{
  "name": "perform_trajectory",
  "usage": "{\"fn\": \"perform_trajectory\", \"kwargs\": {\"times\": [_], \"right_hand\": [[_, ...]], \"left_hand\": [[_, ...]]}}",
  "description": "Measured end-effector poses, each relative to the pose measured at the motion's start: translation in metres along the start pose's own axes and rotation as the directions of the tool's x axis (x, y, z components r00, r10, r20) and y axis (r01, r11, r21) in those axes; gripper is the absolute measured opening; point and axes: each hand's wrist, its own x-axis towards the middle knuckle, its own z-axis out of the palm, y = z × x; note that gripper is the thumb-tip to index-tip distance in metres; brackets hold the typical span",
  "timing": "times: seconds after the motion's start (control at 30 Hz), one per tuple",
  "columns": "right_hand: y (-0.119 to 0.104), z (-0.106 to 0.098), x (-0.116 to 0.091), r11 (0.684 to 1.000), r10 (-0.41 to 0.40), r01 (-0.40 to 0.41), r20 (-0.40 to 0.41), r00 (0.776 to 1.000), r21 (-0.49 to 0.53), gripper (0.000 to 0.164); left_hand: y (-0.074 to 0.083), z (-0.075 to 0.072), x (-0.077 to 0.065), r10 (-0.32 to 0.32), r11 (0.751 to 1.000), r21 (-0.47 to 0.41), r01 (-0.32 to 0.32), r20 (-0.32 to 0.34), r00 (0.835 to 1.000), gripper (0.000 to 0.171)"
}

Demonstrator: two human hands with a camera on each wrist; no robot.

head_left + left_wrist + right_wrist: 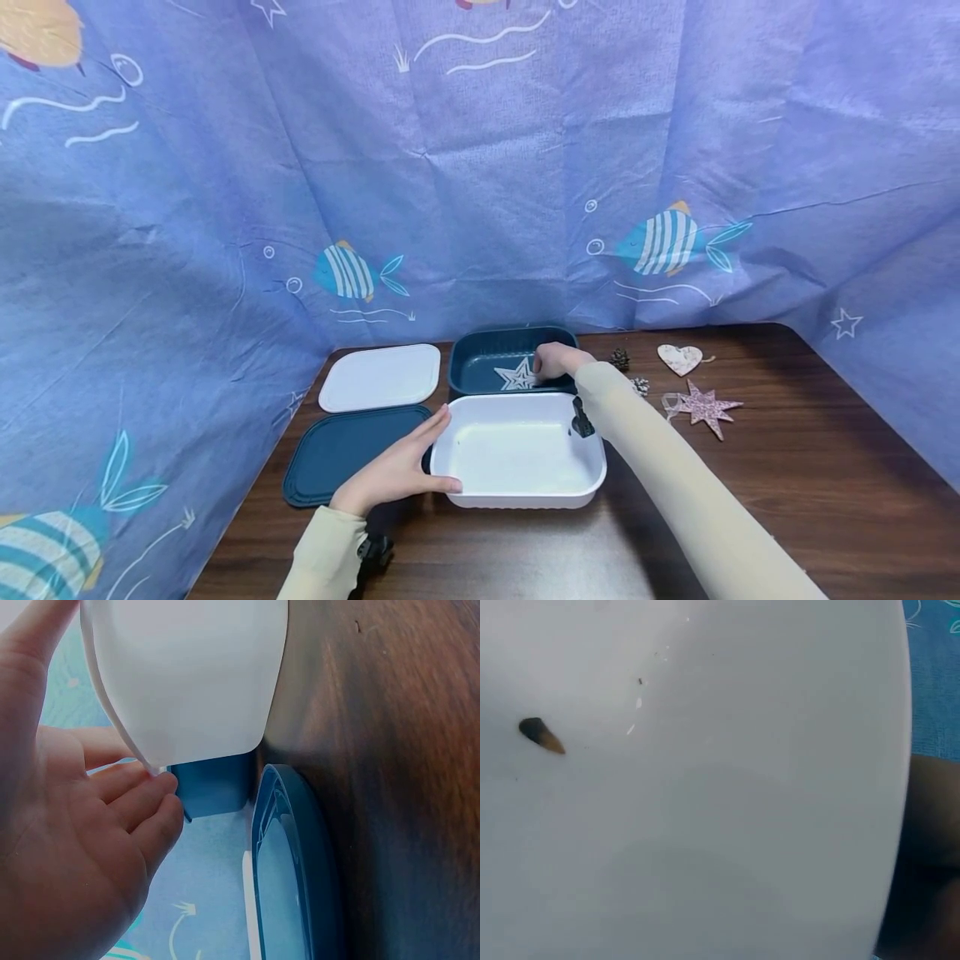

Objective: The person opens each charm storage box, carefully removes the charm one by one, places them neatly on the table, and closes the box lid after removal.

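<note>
My left hand [401, 471] grips the left end of the white container [517, 498], its thumb at the near rim and fingers at the far left rim. In the left wrist view, fingertips [169, 784] meet the container's rim. My right hand [561, 360] reaches over the white container into the dark blue container [480, 342] behind it. Its curled fingers pinch the right side of a white star ornament [516, 377]; the fingertips are partly hidden. A small brown scale-like fragment [541, 735] and specks lie inside the white container.
A white lid [382, 377] and a dark blue lid [352, 454] lie on the left. On the right are a pine cone [620, 359], a small whitish cone [641, 386], a heart ornament [680, 358] and a pink star ornament [707, 407]. A patterned curtain [487, 208] hangs behind the table.
</note>
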Motion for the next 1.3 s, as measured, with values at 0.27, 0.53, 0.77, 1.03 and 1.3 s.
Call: {"fn": "perform_trajectory", "kwargs": {"times": [0.27, 0.53, 0.77, 1.03, 1.3], "right_hand": [[0.0034, -0.0004, 0.003, 0.997, -0.007, 0.009, -0.03, 1.0, 0.075, 0.015], [0.0091, 0.0025, 0.0048, 0.955, -0.001, 0.024, -0.075, 0.997, 0.296, 0.019], [0.0077, 0.0017, 0.0031, 0.828, 0.014, 0.038, -0.089, 0.996, 0.56, 0.024], [0.0062, 0.0, 0.0042, 0.718, 0.04, 0.094, -0.176, 0.984, 0.69, 0.028], [0.0002, -0.0035, 0.0026, 0.688, 0.067, 0.111, -0.214, 0.975, 0.717, 0.031]], "left_hand": [[0.0001, -0.0005, -0.0012, 0.002, 1.0, -0.007, -0.002, 0.003, 1.0, 0.107], [-0.0012, 0.0005, -0.0008, 0.004, 1.0, -0.004, -0.004, 0.0, 1.0, 0.108], [-0.0017, 0.0008, -0.0007, 0.004, 1.0, -0.002, -0.004, 0.0, 1.0, 0.109], [-0.0016, -0.0003, -0.0003, 0.011, 1.0, 0.008, -0.011, -0.002, 1.0, 0.111], [-0.0021, 0.0003, 0.0003, 0.012, 1.0, 0.012, -0.012, 0.001, 1.0, 0.111]]}}
